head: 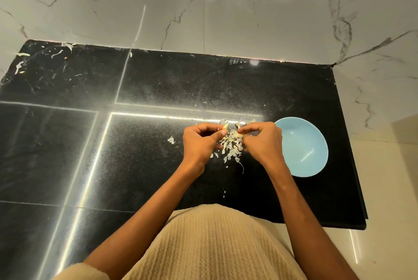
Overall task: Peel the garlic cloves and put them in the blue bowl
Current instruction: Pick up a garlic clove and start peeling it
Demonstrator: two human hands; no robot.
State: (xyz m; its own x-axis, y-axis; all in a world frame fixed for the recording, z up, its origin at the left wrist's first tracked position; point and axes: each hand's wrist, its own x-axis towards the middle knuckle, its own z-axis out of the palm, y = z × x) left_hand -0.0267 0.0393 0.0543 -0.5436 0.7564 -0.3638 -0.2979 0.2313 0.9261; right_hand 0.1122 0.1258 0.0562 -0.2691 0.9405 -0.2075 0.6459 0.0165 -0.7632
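Note:
My left hand [200, 141] pinches a small yellowish garlic clove [225, 126] between curled fingers, above the black counter. My right hand [262, 141] is right beside it, its fingertips pinching a bit of papery skin [239, 129] near the clove. Below and between both hands lies a heap of pale garlic peels [230, 147]. The blue bowl [302, 146] stands just right of my right hand and looks empty.
The black polished counter [140, 144] ends at a marble wall [203, 8] behind and a marble side wall on the right. Stray peel scraps [22, 62] lie at the far left corner, one flake [171, 140] left of my hands. Bright light strips reflect on the counter.

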